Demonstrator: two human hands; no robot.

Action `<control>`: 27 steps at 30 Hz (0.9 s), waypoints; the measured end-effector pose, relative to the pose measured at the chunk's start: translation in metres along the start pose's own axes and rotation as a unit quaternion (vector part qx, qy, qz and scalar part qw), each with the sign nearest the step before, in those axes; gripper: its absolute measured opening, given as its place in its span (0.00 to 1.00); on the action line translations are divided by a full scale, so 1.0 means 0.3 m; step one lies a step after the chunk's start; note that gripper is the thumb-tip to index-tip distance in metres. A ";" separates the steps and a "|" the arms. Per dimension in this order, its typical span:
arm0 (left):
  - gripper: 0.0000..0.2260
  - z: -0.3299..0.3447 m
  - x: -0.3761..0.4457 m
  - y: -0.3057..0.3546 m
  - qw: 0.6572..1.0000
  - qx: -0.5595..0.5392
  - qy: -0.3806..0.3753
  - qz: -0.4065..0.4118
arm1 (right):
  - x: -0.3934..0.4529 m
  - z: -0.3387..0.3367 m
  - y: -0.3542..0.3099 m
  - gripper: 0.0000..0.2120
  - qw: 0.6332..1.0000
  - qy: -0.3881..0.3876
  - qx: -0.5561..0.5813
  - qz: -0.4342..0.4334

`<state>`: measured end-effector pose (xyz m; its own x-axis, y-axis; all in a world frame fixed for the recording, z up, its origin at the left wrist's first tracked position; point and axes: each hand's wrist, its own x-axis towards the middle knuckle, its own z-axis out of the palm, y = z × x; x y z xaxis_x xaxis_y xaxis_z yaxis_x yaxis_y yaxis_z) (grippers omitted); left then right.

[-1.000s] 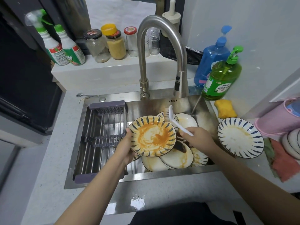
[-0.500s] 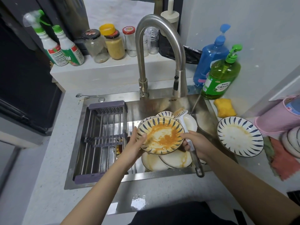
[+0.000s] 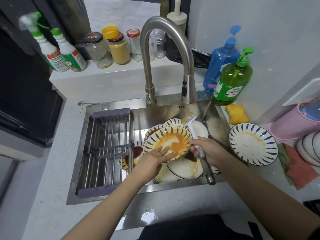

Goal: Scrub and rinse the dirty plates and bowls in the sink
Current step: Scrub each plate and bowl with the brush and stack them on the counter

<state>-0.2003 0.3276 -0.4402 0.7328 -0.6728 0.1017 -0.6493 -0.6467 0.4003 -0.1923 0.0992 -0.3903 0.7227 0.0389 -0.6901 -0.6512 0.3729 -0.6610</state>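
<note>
Drying rack point(image 3: 107, 149) spans the sink's point(image 3: 173, 110) left half; right of it my left hand point(image 3: 155, 157) pinches the near rim of the orange-smeared plate point(image 3: 167, 144), thumb laid across its face, holding it above the dirty stack point(image 3: 181, 168) in the sink's right half. My right hand point(image 3: 210, 150) is clenched round the brush point(image 3: 194, 134) handle, bristles raised past the plate's far rim, not on it. Scrubbing looks barely begun: next I'd bring bristles onto the sauce; another soiled plate point(image 3: 253, 143) waits on the surface at the sink's right edge.
</note>
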 end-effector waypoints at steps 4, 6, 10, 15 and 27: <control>0.12 -0.014 0.004 0.022 0.964 -0.191 0.007 -0.185 | -0.032 -0.005 -0.036 0.11 0.998 -0.011 -0.055 -0.005; 0.05 -0.020 0.013 0.014 0.903 -0.302 0.013 -0.304 | -0.063 -0.002 -0.048 0.11 0.992 -0.006 -0.123 -0.030; 0.11 -0.025 0.013 -0.015 0.729 -0.552 0.035 -0.402 | -0.124 -0.004 -0.051 0.19 0.913 -0.025 -0.394 -0.105; 0.24 -0.027 0.026 -0.033 0.634 -0.651 0.044 -0.414 | -0.161 0.026 -0.055 0.21 0.651 0.042 -0.710 -0.267; 0.15 -0.062 0.030 -0.055 0.680 -0.617 0.045 -0.393 | -0.192 0.100 -0.046 0.22 0.499 0.042 -0.811 -0.304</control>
<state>-0.1793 0.3389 -0.4289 0.8006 -0.2318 -0.5525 0.5750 0.0379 0.8173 -0.2179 0.1196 -0.3324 0.9327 0.3110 -0.1827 0.3015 -0.9502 -0.0784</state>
